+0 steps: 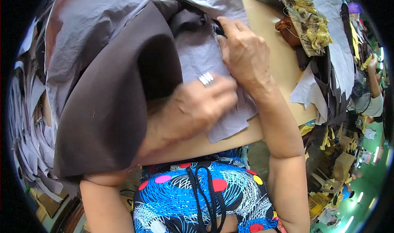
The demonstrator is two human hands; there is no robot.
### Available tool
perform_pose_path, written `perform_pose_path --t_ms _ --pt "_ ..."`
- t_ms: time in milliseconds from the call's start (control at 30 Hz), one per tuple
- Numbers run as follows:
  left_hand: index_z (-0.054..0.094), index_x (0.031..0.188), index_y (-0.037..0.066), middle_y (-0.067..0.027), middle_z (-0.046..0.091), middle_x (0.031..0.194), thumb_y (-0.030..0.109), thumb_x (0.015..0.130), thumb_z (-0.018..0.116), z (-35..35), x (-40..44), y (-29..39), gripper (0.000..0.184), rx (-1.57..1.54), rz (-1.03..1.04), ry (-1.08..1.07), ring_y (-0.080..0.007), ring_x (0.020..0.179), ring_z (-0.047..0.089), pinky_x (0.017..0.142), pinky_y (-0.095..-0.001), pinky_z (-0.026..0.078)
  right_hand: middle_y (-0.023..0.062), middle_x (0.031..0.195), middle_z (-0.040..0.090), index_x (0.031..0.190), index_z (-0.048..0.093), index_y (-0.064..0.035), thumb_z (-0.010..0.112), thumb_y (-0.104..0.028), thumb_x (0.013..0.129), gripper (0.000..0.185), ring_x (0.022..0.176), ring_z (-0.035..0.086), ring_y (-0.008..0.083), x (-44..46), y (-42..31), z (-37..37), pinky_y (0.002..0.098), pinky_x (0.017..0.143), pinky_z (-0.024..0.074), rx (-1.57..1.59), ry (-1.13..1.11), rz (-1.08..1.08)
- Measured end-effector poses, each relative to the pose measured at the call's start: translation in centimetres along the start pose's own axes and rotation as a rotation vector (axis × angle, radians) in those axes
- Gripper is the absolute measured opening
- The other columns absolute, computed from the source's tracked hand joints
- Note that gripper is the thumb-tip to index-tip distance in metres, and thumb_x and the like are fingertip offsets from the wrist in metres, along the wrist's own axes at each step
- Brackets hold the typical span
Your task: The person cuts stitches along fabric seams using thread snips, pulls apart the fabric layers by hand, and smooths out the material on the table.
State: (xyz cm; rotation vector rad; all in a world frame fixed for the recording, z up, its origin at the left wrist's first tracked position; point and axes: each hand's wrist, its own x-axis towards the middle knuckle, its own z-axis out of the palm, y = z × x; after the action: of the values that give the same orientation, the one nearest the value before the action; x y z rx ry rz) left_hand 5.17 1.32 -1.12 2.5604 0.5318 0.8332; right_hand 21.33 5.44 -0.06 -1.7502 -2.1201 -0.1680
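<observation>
Dark brown fabric [102, 105] drapes in a large fold over my left forearm, with its pale grey underside [197, 56] spread on the table. My right hand [246, 52] pinches the fabric at a dark edge near the top centre, thumb and index finger together. Just below and to the left is my left hand [207, 101], blurred by motion, its fingers curled in and a silver band on one finger. Whether anything is between those fingers is hidden. A loose grey flap [230, 128] reaches the table's front edge.
On the tan table [266, 27], a board with yellow scraps and threads [308, 23] lies at the upper right. Cut fabric strips [33, 138] hang at the left, more pieces [312, 91] at the right. A fan [360, 91] and another person's raised arm [374, 79] are farther right.
</observation>
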Motion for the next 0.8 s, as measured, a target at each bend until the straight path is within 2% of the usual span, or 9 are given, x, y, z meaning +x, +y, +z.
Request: perform_pose_path --t_ms 100,167,267,333,433,533,633,733,800 --pt "0.062 0.094 -0.002 -0.0150 0.056 0.116 -0.005 0.070 0.061 -2.0 1.3 -1.6 0.024 0.190 -0.252 0.084 -0.0302 0.094 0.062 0.080 -0.0372 0.053 0.0126 0.097 0.065 0.115 0.058 -0.0113 0.064 -0.014 0.082 0.034 0.078 0.065 0.0356 -0.3 -0.1 0.4 0.0435 0.067 0.0531 0.047 -0.049 0.033" --pt "0.062 0.095 -0.003 -0.0149 0.054 0.122 -0.005 0.072 0.060 -2.7 1.6 -2.5 0.024 0.315 -0.265 0.069 -0.0303 0.094 0.062 0.082 -0.0373 0.051 0.0127 0.097 0.065 0.115 0.058 -0.0104 0.064 -0.013 0.082 0.034 0.078 0.065 0.0354 -0.2 -0.3 0.3 0.0434 0.067 0.0532 0.043 -0.055 0.036" --pt "0.063 0.097 -0.003 -0.0150 0.054 0.123 -0.005 0.074 0.058 -2.7 2.5 -3.8 0.024 0.435 -0.250 0.047 -0.0300 0.096 0.062 0.086 -0.0378 0.050 0.0137 0.080 0.063 0.091 0.054 -0.0049 0.053 -0.004 0.081 0.010 0.065 0.067 0.0326 -0.2 0.1 0.9 0.0416 0.054 0.0546 0.057 0.128 -0.101" --pt "0.063 0.102 -0.003 -0.0160 0.057 0.120 -0.005 0.078 0.054 -2.0 2.6 -5.1 0.025 0.489 -0.186 0.082 -0.0300 0.099 0.062 0.088 -0.0374 0.049 0.0139 0.080 0.063 0.091 0.054 -0.0044 0.054 -0.003 0.080 0.011 0.064 0.067 0.0321 -0.2 0.1 0.9 0.0410 0.054 0.0546 0.045 0.115 -0.104" --pt "0.061 0.105 -0.004 -0.0166 0.059 0.114 -0.005 0.082 0.054 -1.9 2.5 -5.6 0.024 0.228 -0.292 0.260 -0.0317 0.099 0.062 0.089 -0.0355 0.049 0.0139 0.080 0.063 0.091 0.053 -0.0040 0.056 -0.002 0.079 0.012 0.064 0.067 0.0312 -0.3 0.0 1.0 0.0400 0.053 0.0545 0.040 0.124 -0.102" --pt "0.060 0.106 -0.007 -0.0168 0.059 0.112 -0.003 0.085 0.054 -2.4 2.1 -6.1 0.022 0.111 -0.356 0.308 -0.0325 0.099 0.062 0.090 -0.0343 0.049 0.0137 0.080 0.063 0.091 0.053 -0.0039 0.057 -0.002 0.078 0.014 0.063 0.067 0.0304 -0.2 -0.5 0.9 0.0391 0.052 0.0544 0.040 0.107 -0.103" --pt "0.059 0.107 -0.005 -0.0156 0.058 0.113 0.006 0.082 0.064 -2.0 2.2 -6.2 0.027 0.136 -0.419 0.294 -0.0317 0.103 0.060 0.091 -0.0351 0.047 0.0132 0.080 0.063 0.092 0.053 -0.0040 0.058 -0.003 0.078 0.015 0.063 0.068 0.0299 -0.1 -0.6 1.0 0.0388 0.052 0.0543 0.038 0.099 -0.107" --pt "0.056 0.112 -0.001 -0.0143 0.055 0.117 0.017 0.074 0.075 -1.7 2.4 -5.2 0.045 0.322 -0.443 0.214 -0.0304 0.107 0.056 0.092 -0.0365 0.046 0.0128 0.080 0.063 0.093 0.053 -0.0042 0.060 -0.004 0.078 0.017 0.063 0.068 0.0297 -0.1 -0.5 1.0 0.0385 0.052 0.0545 0.025 0.097 -0.114" --pt "0.052 0.111 0.000 -0.0133 0.051 0.115 0.022 0.069 0.077 -1.3 2.3 -5.6 0.053 0.291 -0.440 0.244 -0.0308 0.105 0.054 0.089 -0.0386 0.045 0.0126 0.080 0.063 0.093 0.052 -0.0043 0.062 -0.005 0.078 0.018 0.064 0.068 0.0295 -0.1 -0.5 0.9 0.0382 0.053 0.0546 0.021 0.095 -0.123"
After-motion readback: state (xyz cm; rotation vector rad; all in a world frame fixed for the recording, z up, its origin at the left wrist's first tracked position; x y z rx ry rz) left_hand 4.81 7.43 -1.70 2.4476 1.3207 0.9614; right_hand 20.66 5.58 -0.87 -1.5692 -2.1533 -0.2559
